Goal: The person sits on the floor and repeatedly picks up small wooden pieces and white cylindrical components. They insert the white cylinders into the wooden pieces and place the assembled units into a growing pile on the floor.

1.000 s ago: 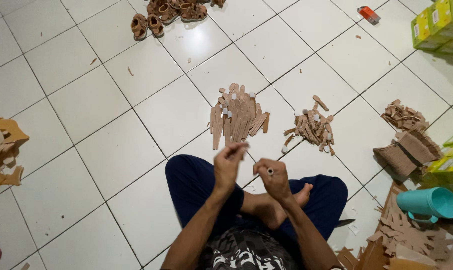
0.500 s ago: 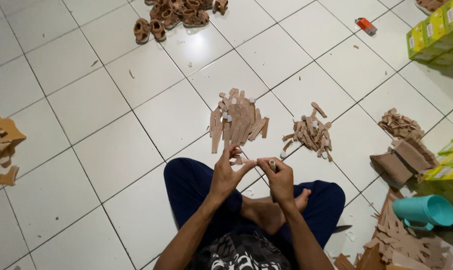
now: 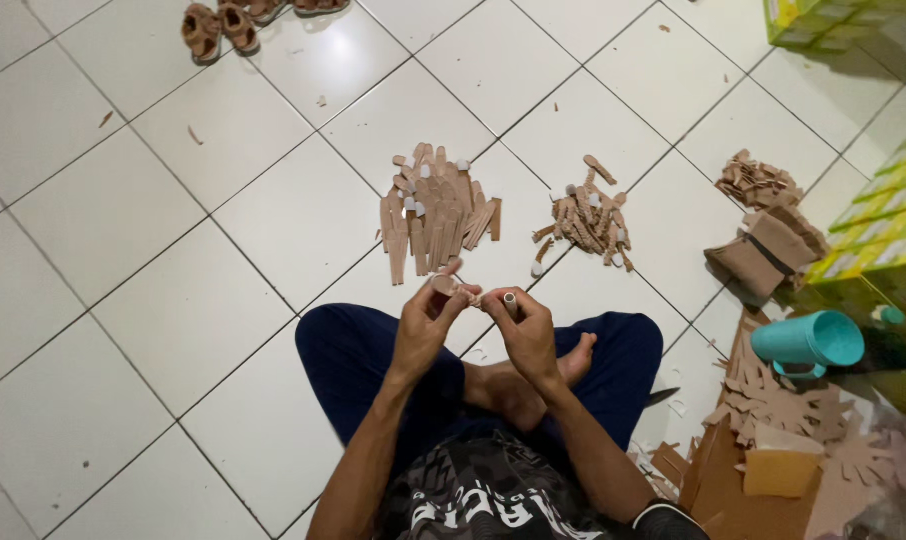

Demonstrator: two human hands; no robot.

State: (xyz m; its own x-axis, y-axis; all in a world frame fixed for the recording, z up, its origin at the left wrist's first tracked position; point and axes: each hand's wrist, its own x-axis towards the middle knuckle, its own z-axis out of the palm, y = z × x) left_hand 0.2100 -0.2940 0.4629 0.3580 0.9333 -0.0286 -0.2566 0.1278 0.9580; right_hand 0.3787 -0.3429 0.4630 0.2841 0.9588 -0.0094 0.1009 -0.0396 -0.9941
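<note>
I sit cross-legged on a white tiled floor in dark blue trousers. My left hand [image 3: 425,325] pinches one end of a small tan strap piece [image 3: 457,289] held above my lap. My right hand [image 3: 521,330] grips the other end and also a short pale tube [image 3: 510,299] upright between thumb and fingers. Just beyond my hands lies a pile of long tan strips [image 3: 435,211]. To its right sits a smaller heap of short tan pieces with white tabs [image 3: 586,218].
A teal plastic mug [image 3: 809,341] lies on its side at right, above cardboard cut-outs [image 3: 773,400] and offcuts. Folded brown material [image 3: 766,256] and green-yellow boxes [image 3: 888,230] line the right edge. Brown sandals [image 3: 221,24] sit at the top left.
Both hands have stayed together above my lap, working the small strap piece. The view has dropped slightly, so the piles appear higher in the frame.
</note>
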